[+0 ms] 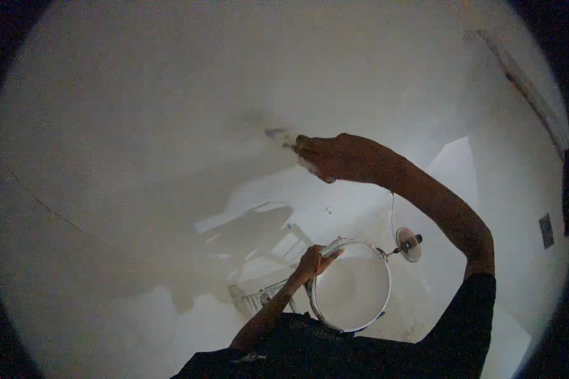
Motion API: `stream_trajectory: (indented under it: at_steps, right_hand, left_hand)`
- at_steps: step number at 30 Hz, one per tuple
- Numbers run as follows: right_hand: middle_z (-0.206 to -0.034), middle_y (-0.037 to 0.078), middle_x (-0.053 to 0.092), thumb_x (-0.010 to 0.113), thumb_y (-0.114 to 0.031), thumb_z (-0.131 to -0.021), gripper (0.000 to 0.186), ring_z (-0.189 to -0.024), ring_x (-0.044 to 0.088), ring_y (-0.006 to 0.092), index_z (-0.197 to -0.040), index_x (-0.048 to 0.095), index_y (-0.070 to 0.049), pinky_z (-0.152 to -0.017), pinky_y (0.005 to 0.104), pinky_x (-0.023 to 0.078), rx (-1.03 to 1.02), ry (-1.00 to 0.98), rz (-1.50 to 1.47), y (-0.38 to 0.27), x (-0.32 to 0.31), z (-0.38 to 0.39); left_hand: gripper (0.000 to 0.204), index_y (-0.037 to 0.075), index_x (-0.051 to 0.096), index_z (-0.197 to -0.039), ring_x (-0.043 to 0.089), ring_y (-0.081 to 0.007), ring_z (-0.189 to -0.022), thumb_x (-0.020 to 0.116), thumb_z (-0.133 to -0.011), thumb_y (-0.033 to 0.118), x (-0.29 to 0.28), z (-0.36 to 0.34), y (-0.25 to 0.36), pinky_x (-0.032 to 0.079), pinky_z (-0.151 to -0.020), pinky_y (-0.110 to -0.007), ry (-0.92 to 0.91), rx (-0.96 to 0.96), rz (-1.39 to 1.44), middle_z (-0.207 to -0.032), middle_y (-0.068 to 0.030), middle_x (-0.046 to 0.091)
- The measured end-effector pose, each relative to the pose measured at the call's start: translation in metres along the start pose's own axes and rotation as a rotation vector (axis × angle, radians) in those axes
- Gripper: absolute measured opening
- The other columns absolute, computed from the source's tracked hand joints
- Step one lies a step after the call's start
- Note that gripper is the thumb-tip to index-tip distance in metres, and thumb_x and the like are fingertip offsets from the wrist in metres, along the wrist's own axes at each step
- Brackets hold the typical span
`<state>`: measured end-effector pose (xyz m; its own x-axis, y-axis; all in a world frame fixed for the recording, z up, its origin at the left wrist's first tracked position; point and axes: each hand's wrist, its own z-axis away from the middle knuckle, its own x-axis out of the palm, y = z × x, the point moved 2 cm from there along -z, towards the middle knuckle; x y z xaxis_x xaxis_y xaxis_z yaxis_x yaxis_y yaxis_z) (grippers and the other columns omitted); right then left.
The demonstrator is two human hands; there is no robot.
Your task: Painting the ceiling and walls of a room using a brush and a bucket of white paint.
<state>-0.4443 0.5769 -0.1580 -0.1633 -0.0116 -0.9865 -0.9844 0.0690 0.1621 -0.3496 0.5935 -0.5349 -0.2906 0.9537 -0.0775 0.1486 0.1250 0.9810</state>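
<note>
My left hand (316,258) grips the rim of a round white bucket (387,287), fingers closed over its upper left edge. The bucket is held close to my body, and pale, smooth-looking material shows inside it. Stretched forward and to the left, my right hand (319,158) is closed around a small brush-like tool (283,138). The tool's grey tip is at the pale wall (171,95), beside a darker smudge. Blur and dim light hide the tool's exact kind, and I cannot tell whether its tip touches.
Below my left arm stands a slatted, ladder-like platform (250,302). Right of the bucket is a round disc-shaped fixture (409,244) with a thin cord. A dark rectangular plate (545,230) sits far right, below a rough brown edge (525,88). Shadows fall across the wall.
</note>
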Motion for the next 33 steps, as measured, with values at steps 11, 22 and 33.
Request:
stream_trajectory:
  at_steps: [11,22,33]
  right_hand:
    - [-0.139,0.016,0.038,0.055,-0.012,-0.084,0.062,-0.105,0.06,0.0278,-0.139,0.027,-0.005,-0.072,0.0347,0.059,0.09,-0.028,0.109,-0.001,0.003,-0.018]
    - [-0.137,0.014,0.041,0.05,-0.015,-0.088,0.055,-0.094,0.064,0.0265,-0.138,0.029,-0.009,-0.069,0.0323,0.058,0.147,0.242,0.21,0.015,-0.016,-0.021]
    - [-0.127,0.017,0.048,0.059,-0.008,-0.08,0.061,-0.074,0.065,0.0293,-0.136,0.034,-0.012,-0.06,0.0365,0.057,0.241,0.539,-0.015,0.01,-0.063,-0.001]
  left_hand:
    - [0.058,0.002,0.065,-0.071,0.06,-0.0335,-0.054,0.058,-0.08,0.059,-0.004,-0.001,0.037,0.047,-0.056,-0.043,-0.126,-0.128,-0.362,-0.052,-0.0182,0.055]
    - [0.043,0.007,0.066,-0.09,0.062,-0.0363,-0.064,0.057,-0.085,0.05,-0.015,-0.004,0.062,0.048,-0.058,-0.043,-0.22,-0.124,-0.354,-0.065,-0.0194,0.061]
    - [0.042,0.011,0.068,-0.096,0.065,-0.0351,-0.07,0.059,-0.083,0.05,-0.005,-0.006,0.039,0.05,-0.066,-0.044,-0.224,-0.179,-0.28,-0.072,-0.0206,0.064]
